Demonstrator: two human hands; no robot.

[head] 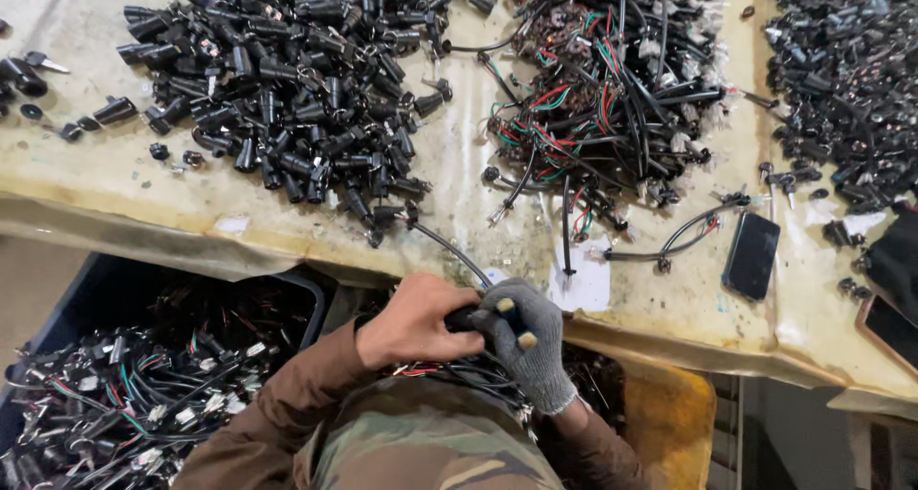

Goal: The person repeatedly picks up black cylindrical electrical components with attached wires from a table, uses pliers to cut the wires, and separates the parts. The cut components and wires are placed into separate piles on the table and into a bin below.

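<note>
Black connector [469, 316] with trailing wire [449, 246] held just off worktop [459, 165] near edge, pinched between bare left hand [411, 320] and gloved right hand [528, 342], both closed. Assembly step judged underway; firm seating push judged next.

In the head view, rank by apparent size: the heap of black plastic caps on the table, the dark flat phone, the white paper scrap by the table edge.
1. Heap of black plastic caps
2. White paper scrap and dark flat phone: too alike to rank.

We see black caps [287, 79], red, green and black wires [612, 88], a grey glove [531, 342], camo shirt [430, 442], brown sleeve [287, 404], black phone [751, 254], and a yellowish table [459, 155].
</note>
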